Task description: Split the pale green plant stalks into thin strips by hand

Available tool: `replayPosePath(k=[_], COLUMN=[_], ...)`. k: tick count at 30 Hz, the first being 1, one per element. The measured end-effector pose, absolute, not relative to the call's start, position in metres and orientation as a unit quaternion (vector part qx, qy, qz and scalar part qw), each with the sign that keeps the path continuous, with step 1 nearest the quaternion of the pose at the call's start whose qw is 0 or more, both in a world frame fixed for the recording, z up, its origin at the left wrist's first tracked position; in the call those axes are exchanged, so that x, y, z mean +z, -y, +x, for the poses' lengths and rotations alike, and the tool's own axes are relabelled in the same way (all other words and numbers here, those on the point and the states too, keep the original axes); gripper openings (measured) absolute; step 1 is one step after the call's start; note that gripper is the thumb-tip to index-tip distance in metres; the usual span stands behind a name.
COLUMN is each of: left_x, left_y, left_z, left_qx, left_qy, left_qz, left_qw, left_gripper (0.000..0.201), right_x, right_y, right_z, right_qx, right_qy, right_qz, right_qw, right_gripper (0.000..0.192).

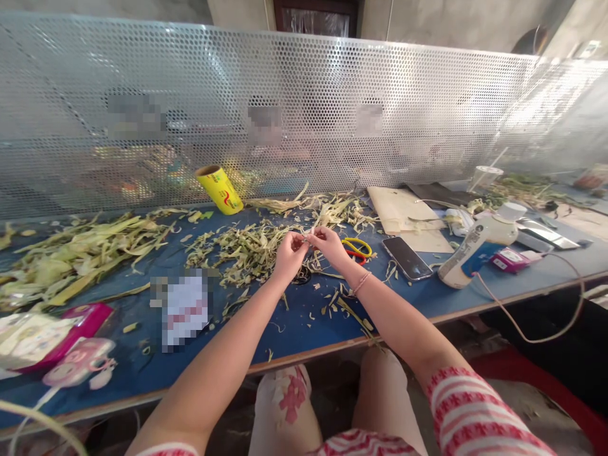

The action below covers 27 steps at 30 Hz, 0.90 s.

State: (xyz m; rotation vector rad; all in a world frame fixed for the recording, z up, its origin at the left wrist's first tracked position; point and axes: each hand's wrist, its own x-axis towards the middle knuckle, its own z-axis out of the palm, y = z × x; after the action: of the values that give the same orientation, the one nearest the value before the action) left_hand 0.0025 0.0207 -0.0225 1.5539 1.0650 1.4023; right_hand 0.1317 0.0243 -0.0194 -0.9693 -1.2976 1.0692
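My left hand (289, 254) and my right hand (331, 246) meet above the blue tabletop, fingertips pinched together. Whatever lies between them is too small to make out, though a pale bit shows at the fingertips. Just left of and behind my hands spreads a heap of shredded, dried plant strips (249, 250). Right beside my right hand lie scissors with yellow and red handles (354, 248), partly hidden by the hand. A black loop (303, 275) rests on the table under my hands.
Long pale leaves (90, 250) cover the left side. A yellow tube (220, 190) leans near the perforated metal screen (304, 82). To the right are a phone (407, 258), a tilted bottle (479, 244), cardboard (403, 212) and a cable (536, 341). A magenta pack (90, 316) sits front left.
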Motion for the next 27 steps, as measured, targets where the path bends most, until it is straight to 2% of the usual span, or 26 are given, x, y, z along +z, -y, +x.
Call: replayPosePath(k=[6,10,15,21,27], left_x=[-0.018,-0.016,-0.016,-0.012,-0.007], left_y=[-0.018,-0.015,-0.019,-0.021,-0.019], left_z=[0.007,0.010,0.008,0.003,0.002], left_qx=[0.567,0.581,0.570,0.571,0.580], left_qy=[-0.387,-0.381,-0.383,-0.405,-0.406], left_qz=[0.496,0.447,0.348,0.352,0.359], left_qw=[0.532,0.564,0.638,0.621,0.608], left_gripper=[0.031,0.037,0.032,0.026,0.025], right_x=[-0.019,-0.018,-0.015,-0.012,-0.011], right_y=[-0.023,-0.025,-0.023,-0.018,-0.019], right_z=[0.132,0.132,0.131,0.129,0.131], right_qx=[0.457,0.435,0.457,0.485,0.569], right_qy=[0.560,0.561,0.557,0.561,0.499], right_qz=[-0.397,-0.408,-0.398,-0.375,-0.354], right_qw=[0.565,0.574,0.568,0.556,0.549], right_gripper=[0.041,0.043,0.046,0.044,0.046])
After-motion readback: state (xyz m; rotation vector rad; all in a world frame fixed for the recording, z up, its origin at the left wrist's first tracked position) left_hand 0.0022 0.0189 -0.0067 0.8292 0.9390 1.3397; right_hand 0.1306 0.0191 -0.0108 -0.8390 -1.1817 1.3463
